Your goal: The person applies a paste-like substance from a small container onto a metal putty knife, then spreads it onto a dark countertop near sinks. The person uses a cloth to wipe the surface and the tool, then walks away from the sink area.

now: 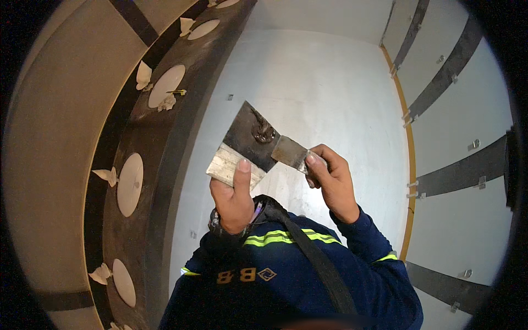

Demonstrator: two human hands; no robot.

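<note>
Centrally: one dark plate (pixel 237 131), beyond the left hand (pixel 234 202) clamped on its pale end; one small scraper (pixel 290 152), left of the right hand (pixel 334 179) pinching it.

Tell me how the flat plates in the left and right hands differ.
The left plate is larger; the right plate is smaller. The left plate is mostly dark with a pale band; the right plate is greyish brown. The left plate carries a glossy dark dab; none such shows on the right plate. Both are flat.
</note>
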